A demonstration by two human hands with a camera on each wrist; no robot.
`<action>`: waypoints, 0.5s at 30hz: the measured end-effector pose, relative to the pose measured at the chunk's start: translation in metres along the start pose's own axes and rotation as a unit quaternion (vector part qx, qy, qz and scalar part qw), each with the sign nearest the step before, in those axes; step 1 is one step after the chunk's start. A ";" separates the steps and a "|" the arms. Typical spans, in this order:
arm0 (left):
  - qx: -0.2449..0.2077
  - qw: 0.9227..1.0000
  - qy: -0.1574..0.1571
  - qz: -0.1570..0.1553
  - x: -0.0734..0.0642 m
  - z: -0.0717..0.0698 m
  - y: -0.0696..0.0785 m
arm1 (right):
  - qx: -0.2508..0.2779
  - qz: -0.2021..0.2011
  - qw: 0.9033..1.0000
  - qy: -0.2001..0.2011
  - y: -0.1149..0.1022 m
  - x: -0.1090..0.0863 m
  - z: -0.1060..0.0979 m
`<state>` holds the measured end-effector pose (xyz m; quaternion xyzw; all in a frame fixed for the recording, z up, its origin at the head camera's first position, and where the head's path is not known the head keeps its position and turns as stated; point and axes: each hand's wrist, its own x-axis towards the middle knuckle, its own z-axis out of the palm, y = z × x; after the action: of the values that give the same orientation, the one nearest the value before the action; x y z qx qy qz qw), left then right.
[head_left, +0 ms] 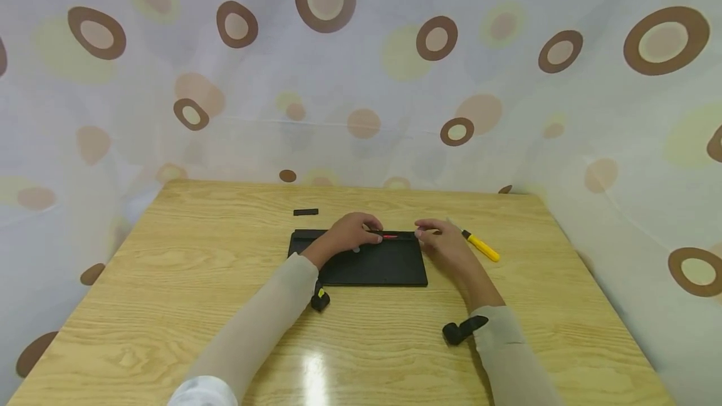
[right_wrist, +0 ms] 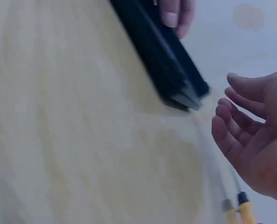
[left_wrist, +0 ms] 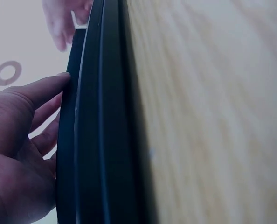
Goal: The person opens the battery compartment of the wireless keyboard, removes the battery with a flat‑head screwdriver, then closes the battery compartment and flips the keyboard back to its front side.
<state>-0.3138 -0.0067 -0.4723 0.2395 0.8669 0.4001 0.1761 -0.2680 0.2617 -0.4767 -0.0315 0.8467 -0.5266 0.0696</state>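
A flat black rectangular device (head_left: 389,268) lies on the table, with a raised strip along its far edge. My left hand (head_left: 352,230) reaches over it and grips this edge, the thumb on the near side and fingers behind. A small red piece (head_left: 390,237) shows in the strip beside the thumb. In the left wrist view the left thumb (left_wrist: 47,88) rests against the black edge. My right hand (head_left: 448,249) is at the device's far right corner, its fingers loosely bent. The right wrist view shows this hand (right_wrist: 255,121) apart from the corner, holding nothing.
A screwdriver with a yellow handle (head_left: 484,248) lies to the right, close to the right hand. A small black strip (head_left: 306,212) lies behind the device at the left. Patterned cloth (head_left: 361,80) hangs around the wooden table (head_left: 169,281).
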 end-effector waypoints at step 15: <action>-0.009 1.000 -0.006 0.006 -0.001 -0.001 -0.001 | -0.258 -0.032 0.963 0.065 0.014 -0.033 -0.088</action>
<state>-0.3142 -0.0083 -0.4721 0.2453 0.8610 0.4074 0.1806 -0.2485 0.3500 -0.4480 -0.0414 0.9552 -0.2929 -0.0131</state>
